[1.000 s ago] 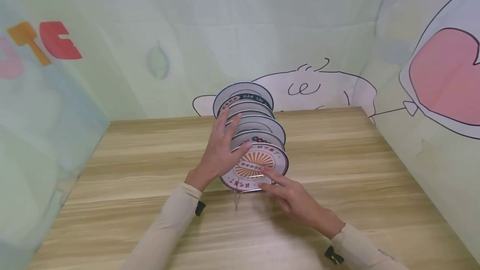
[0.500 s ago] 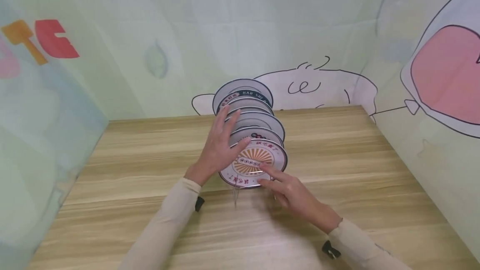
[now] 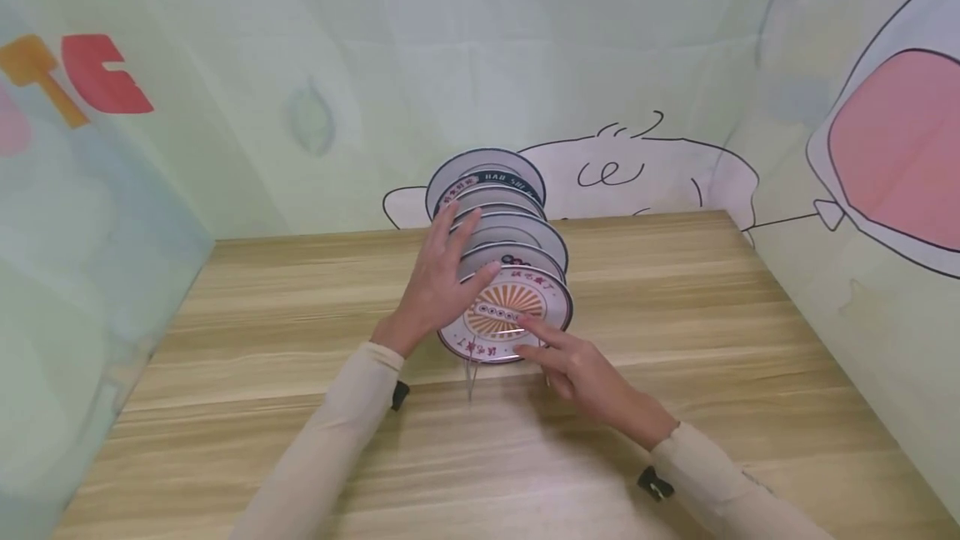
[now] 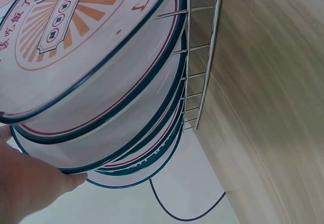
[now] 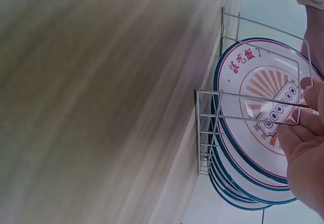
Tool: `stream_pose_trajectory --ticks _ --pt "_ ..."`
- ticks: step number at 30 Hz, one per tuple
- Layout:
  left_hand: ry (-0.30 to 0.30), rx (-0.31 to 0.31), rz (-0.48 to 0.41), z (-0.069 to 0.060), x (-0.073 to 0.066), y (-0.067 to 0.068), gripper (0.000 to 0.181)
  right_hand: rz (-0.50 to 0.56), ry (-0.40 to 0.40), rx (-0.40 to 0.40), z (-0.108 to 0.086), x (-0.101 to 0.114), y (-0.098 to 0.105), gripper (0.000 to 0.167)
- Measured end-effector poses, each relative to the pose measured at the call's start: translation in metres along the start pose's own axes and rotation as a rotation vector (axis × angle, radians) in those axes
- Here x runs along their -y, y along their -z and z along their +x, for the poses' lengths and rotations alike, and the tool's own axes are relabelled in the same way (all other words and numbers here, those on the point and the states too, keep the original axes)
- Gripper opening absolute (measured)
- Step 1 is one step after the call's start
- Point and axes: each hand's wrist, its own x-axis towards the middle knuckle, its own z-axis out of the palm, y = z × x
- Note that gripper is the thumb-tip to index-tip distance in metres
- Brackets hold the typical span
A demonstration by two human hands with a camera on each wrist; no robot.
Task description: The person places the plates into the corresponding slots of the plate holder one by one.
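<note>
Several round white plates with dark rims stand on edge in a row in a wire plate rack (image 5: 253, 98). The front plate (image 3: 551, 305) bears an orange sunburst and red characters. My left hand (image 3: 433, 282) spreads its fingers along the left edges of the plates, its thumb near the front plate's upper rim. In the left wrist view part of that hand (image 4: 30, 186) touches the plate edges. My right hand (image 3: 592, 377) grips the rack's front wire loop before the front plate; in the right wrist view its fingers (image 5: 291, 138) are at the wire.
The rack stands on a wood-grain table (image 3: 300, 307). Behind it rises a pale cloth backdrop (image 3: 375, 107) with cartoon drawings, which also runs along both sides. The table's back edge lies close behind the plates.
The rack and its plates have slid slightly away from me, towards the back of the table. Both hands have moved along with them, and the head view has shifted a little.
</note>
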Motion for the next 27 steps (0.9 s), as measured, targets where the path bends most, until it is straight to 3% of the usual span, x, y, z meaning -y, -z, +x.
stream_pose_trajectory --ticks 8,27 --pt "0.031 0.017 0.001 0.001 0.002 0.002 0.074 0.005 -0.024 0.003 0.004 0.000 -0.001 0.033" --pt "0.039 0.014 0.003 0.006 0.010 0.002 0.074 0.014 -0.060 0.010 0.012 -0.004 -0.004 0.029"
